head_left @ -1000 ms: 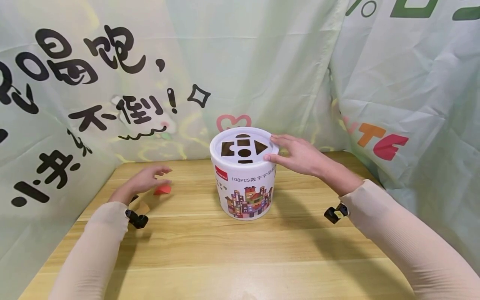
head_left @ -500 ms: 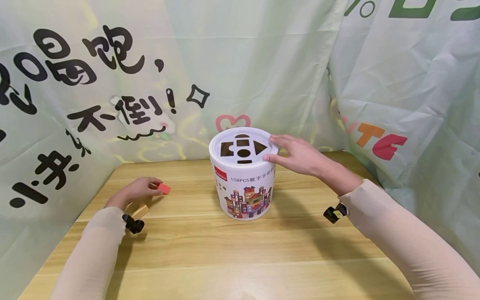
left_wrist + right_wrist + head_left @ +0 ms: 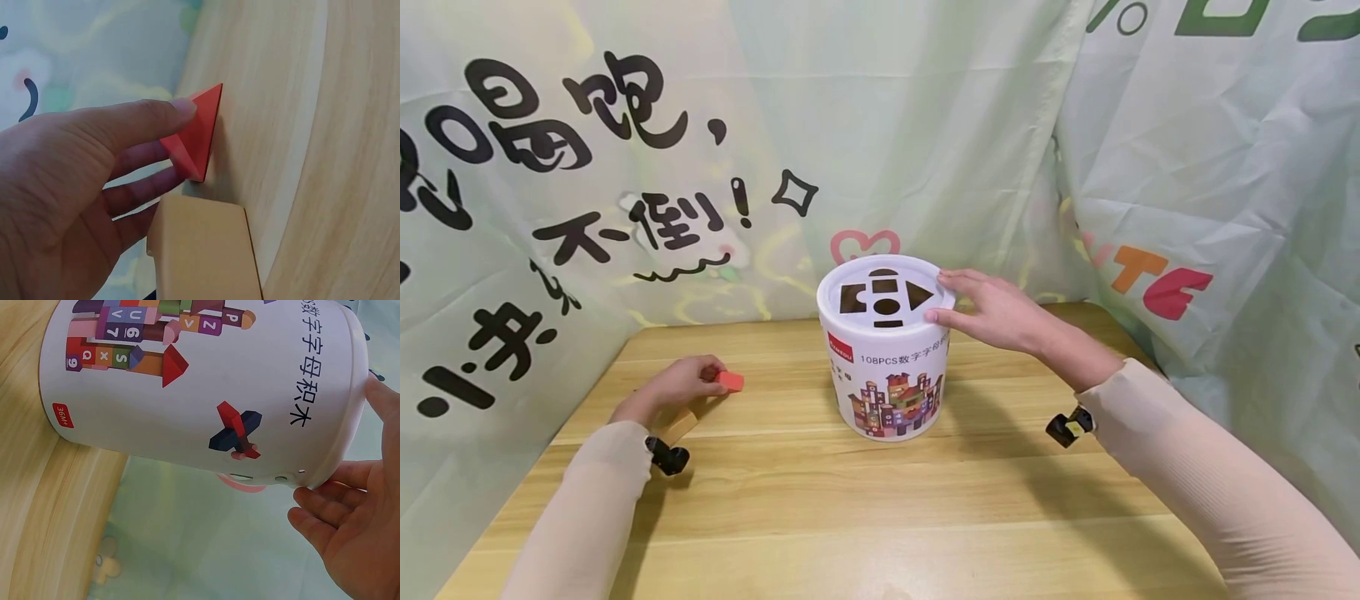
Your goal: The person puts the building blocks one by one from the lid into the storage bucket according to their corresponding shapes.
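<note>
**Pinching left, bracing right**

With the left hand, pinching a red triangular block between thumb and fingertips, at the left of the bench and well apart from the bucket. Impossible to tell whether resting on the wood or just clear of it. Likely held this way for a firm purchase on a small piece.

With the right hand, gripping the bucket's rim, thumb on the near side, fingers bent over the far side. Presumably held there to brace the bucket, leaving the shaped openings in the lid uncovered. Note also a tan block, just beside the red one and partly hidden by the left wrist in the head view.

Underneath, surfaced in pale, lengthwise-grained wood, catching soft shadows. Behind and to both sides, hung with creased pale-green cloth, printed with bold black characters leftward, coloured letters rightward.
</note>
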The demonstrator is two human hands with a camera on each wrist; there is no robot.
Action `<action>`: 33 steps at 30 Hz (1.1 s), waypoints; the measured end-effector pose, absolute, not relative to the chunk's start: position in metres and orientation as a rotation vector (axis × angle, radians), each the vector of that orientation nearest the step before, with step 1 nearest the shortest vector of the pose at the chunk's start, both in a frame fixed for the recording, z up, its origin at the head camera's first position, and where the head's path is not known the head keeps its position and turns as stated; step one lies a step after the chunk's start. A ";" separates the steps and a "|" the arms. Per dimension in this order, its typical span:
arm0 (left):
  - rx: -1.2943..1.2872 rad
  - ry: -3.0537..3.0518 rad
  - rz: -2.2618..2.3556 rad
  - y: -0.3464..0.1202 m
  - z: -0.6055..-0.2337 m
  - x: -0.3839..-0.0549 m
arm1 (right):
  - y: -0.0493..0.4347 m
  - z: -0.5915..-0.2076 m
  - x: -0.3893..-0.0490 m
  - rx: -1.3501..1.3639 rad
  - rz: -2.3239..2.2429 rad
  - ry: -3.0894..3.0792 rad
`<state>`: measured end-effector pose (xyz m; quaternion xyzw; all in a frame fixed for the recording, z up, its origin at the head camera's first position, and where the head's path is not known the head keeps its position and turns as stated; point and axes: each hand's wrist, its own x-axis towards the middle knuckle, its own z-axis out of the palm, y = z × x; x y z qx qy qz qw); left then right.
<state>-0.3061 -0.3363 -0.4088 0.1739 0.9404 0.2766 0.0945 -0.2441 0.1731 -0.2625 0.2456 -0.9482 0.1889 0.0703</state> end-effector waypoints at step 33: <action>0.716 2.858 0.496 -0.308 -0.404 -0.291 | 0.173 -0.264 -0.244 0.740 0.588 -2.842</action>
